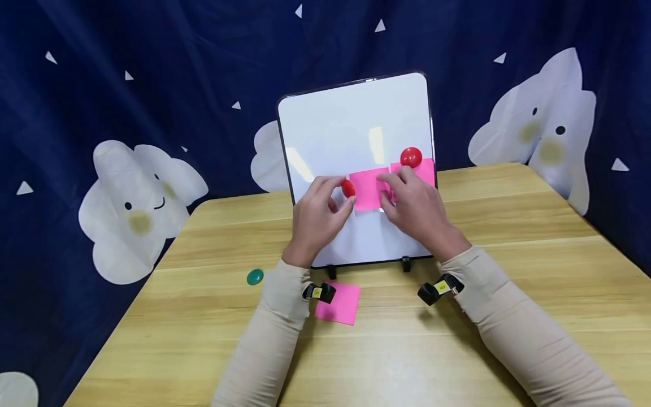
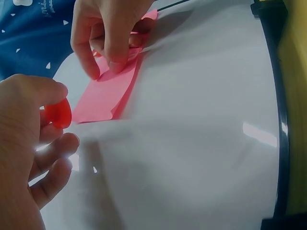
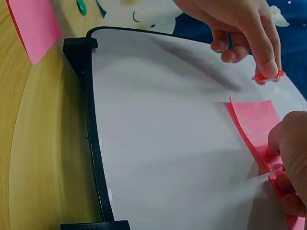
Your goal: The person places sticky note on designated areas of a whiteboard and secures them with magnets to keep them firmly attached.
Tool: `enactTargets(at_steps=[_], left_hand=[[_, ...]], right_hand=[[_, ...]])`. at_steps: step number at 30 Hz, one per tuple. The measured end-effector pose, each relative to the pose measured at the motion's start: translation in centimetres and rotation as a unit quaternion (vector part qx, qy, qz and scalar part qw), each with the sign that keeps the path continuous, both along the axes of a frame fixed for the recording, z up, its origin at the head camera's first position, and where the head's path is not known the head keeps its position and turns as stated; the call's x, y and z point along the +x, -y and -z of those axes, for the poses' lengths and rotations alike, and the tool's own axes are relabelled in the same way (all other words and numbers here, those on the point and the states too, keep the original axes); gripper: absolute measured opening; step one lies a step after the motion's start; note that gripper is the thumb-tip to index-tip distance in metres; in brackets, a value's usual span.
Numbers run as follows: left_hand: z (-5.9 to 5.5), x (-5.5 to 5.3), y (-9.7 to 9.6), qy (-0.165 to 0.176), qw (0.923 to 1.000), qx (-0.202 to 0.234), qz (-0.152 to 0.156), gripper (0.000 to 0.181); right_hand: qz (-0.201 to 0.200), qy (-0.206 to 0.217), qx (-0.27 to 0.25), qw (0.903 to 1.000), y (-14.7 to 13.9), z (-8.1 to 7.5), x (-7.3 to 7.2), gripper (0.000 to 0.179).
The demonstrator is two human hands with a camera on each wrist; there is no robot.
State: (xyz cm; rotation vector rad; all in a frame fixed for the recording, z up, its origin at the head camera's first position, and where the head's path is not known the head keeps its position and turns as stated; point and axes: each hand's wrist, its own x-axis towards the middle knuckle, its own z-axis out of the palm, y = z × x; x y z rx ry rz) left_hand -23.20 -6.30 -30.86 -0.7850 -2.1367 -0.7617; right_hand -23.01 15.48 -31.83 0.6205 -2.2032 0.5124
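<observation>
A pink sticky note [image 1: 367, 189] lies against a small whiteboard [image 1: 351, 124], its lower edge lifting from the surface in the left wrist view. My right hand [image 1: 414, 204] pinches the note near its right edge, thumb and fingers curled over it. Just left of the note, my left hand [image 1: 317, 215] holds a round red magnet [image 1: 348, 188] between thumb and index finger. That magnet [image 2: 59, 114] stands slightly off the board in the left wrist view. A second pink note [image 1: 424, 170] is on the board at right, partly behind my right hand, with another red magnet [image 1: 411, 157] over its top edge.
The whiteboard leans back on black stand feet [image 1: 406, 264] on a wooden table [image 1: 203, 316]. Another pink note [image 1: 346, 308] lies in front of it, near my left wrist. A green magnet [image 1: 255, 276] rests left of that. Behind hangs a dark blue curtain [image 1: 178, 68].
</observation>
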Motion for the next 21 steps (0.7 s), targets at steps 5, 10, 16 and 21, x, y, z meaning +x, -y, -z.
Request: enactTargets(at_steps=[5, 10, 16, 21], left_hand=[[-0.1, 0.0, -0.6, -0.005, 1.0, 0.0, -0.002, 0.037], [-0.3, -0.1, -1.3, -0.015, 0.9999, 0.001, -0.007, 0.036], [-0.4, -0.4, -2.3, -0.03, 0.9995, -0.007, -0.012, 0.036], [-0.5, -0.5, -3.1, -0.048, 0.9979, -0.025, -0.037, 0.037]], right_hand=[[0.002, 0.0, 0.001, 1.0, 0.0, 0.0, 0.0, 0.037], [0.004, -0.002, 0.002, 1.0, 0.1, 0.0, 0.0, 0.035], [0.008, 0.002, 0.004, 1.0, 0.0, 0.2, -0.1, 0.036], [0.005, 0.001, 0.005, 1.0, 0.1, 0.2, -0.1, 0.037]])
